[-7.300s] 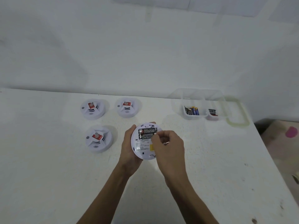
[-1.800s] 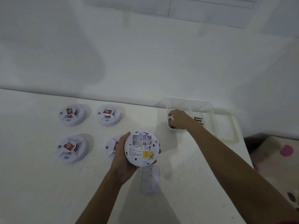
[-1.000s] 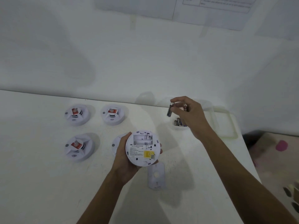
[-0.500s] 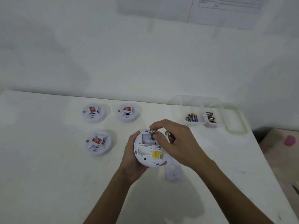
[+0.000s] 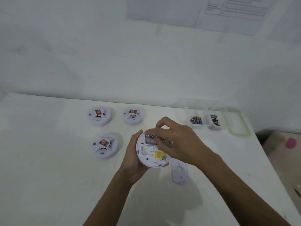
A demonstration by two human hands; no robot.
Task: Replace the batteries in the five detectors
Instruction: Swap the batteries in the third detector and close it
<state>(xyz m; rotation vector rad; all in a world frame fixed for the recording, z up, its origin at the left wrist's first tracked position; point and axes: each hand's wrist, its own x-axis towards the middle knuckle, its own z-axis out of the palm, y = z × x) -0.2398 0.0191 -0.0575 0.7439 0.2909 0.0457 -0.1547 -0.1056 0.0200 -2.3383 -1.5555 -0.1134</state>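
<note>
My left hand grips a white round detector from the left, its back with a yellow label facing up. My right hand hovers over the open battery bay, its curled fingers pinching a battery at the bay. Another battery lies in the bay's far slot. The detector's loose back cover lies on the table to the right. Three more detectors sit face up on the table to the left.
A clear plastic box at the back right holds blue-labelled batteries in one compartment and black ones in the other. Its green-rimmed lid lies beside it. The table's right edge drops to a patterned floor mat.
My right hand took batteries from the box and brought them to the held detector. One battery now lies in the bay that was empty before. My left hand kept its hold.
</note>
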